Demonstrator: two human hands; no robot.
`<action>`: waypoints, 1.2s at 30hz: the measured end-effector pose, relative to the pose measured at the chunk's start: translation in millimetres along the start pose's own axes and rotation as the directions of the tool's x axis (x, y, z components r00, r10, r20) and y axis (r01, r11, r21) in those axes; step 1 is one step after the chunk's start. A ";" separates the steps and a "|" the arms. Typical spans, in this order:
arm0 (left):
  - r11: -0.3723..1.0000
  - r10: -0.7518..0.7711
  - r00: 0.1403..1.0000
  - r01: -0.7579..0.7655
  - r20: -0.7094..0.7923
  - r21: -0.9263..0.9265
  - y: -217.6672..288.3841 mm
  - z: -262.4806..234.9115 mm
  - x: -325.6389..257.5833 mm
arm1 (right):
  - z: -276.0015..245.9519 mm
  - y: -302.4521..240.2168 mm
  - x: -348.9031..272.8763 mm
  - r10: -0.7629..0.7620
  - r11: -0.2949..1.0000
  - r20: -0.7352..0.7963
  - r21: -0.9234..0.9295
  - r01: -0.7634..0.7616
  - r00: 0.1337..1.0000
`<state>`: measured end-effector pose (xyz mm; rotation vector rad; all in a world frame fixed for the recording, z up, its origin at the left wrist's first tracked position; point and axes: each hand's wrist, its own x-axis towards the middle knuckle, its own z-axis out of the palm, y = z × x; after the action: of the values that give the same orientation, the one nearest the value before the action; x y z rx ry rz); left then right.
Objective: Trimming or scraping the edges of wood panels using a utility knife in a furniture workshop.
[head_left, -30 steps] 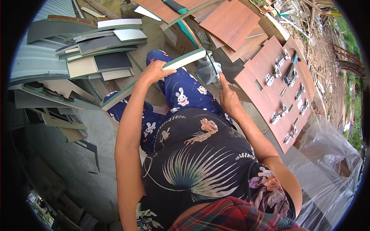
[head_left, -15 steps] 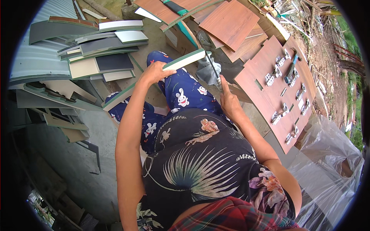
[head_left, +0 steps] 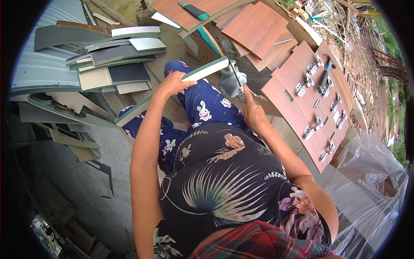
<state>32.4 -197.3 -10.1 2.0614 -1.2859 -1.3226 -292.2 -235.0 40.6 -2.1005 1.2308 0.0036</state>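
Corrugated sheet: pale blue-grey ridged metal point(head_left: 45, 60) is standing at the far left.
Lower boards: green-edged and grey offcuts point(head_left: 75, 137) are lying in a loose pile below it.
Upper boards: a heap of cream, white and grey pieces point(head_left: 125, 54) is fanning out just beside the metal.
Left hand: the left hand point(head_left: 174, 82) is closing around the strip, thumb on the near side, holding it firmly.
Strip: the long cream strip with green edging point(head_left: 209, 70) is slanting over the thighs, passing behind the left forearm; its right end is reaching the dark tool.
Trousers: blue, rabbit-printed cloth point(head_left: 204, 110) is showing beneath the strip.
Top board: a reddish-brown panel point(head_left: 170, 9) is bearing a black-and-green object point(head_left: 194, 11).
Grey cloth: a crumpled rag point(head_left: 228, 84) is lying just behind the tool.
Tool: the thin, dark, long tool point(head_left: 235, 71) is crossing the strip's right end; whether they are touching, I cannot tell.
Right hand: the right hand point(head_left: 255, 114) is curling shut on the tool's pale handle, forefinger stretching along it.
Hinge panel: a wide brown panel point(head_left: 280, 86) is carrying silver hinges point(head_left: 300, 89) and a blue-handled hammer point(head_left: 326, 76).
Plastic: clear, wrinkled sheeting point(head_left: 366, 185) is spreading at the far right.
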 end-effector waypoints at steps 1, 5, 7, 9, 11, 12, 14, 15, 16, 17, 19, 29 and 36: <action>1.000 -0.005 1.000 0.005 0.000 -0.006 -3.0 0.1 1.1 | -1.8 1.6 -7.4 -0.013 1.000 -0.010 -0.013 0.013 1.000; 0.999 0.021 1.000 -0.021 0.016 0.029 4.8 -2.4 2.1 | 1.4 -2.4 19.8 0.014 0.999 -0.031 -0.042 -0.015 0.999; 0.999 0.027 1.000 -0.027 0.009 0.047 9.0 -2.1 0.6 | 3.9 -10.8 59.8 0.017 1.000 -0.051 0.015 -0.016 0.999; 0.996 0.068 0.997 -0.065 -0.043 0.061 0.0 1.8 2.7 | 4.2 -23.0 86.6 0.053 0.998 -0.062 -0.027 -0.055 0.997; 0.995 0.070 0.997 -0.067 -0.044 0.078 -10.0 2.5 3.0 | 9.2 -14.6 87.5 -0.039 0.998 -0.116 -0.043 0.034 0.992; 0.994 0.068 0.997 -0.064 -0.043 0.083 -13.6 4.2 3.9 | 7.5 -13.8 82.1 -0.026 0.999 -0.070 -0.047 0.023 0.997; 0.997 0.047 0.998 -0.044 -0.040 0.067 -6.5 1.7 3.8 | -0.7 -16.8 57.7 0.002 0.999 0.000 -0.032 -0.002 1.000; 0.998 0.024 0.999 -0.022 -0.024 0.058 -2.3 1.9 0.4 | -1.8 -13.8 37.2 0.006 0.999 0.003 -0.032 -0.006 1.000; 0.998 0.019 1.000 -0.018 -0.023 0.052 0.6 0.5 -0.9 | -3.3 -9.5 20.1 0.018 0.999 0.011 -0.030 -0.018 1.000; 0.998 0.011 1.000 -0.011 -0.013 0.069 3.7 -1.6 -1.1 | -5.1 -6.4 8.9 0.031 0.999 0.020 -0.027 -0.030 0.999; 0.997 0.001 1.000 -0.001 0.000 0.082 0.0 -0.2 -1.1 | -12.5 -6.4 -3.1 0.032 0.999 0.023 -0.036 -0.031 0.999; 0.961 0.078 0.988 -0.040 -0.130 0.273 4.2 7.3 -9.3 | 6.8 -13.0 70.0 0.037 0.998 -0.023 -0.058 -0.039 0.999; 0.940 0.153 0.974 -0.091 -0.168 0.328 7.5 14.7 -14.3 | -10.4 -13.2 3.0 0.092 0.995 0.054 -0.050 -0.089 0.994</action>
<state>14.0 -186.8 -4.6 2.2110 -1.5943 -0.8816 -283.8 -239.1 54.9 -2.0687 1.3028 0.1324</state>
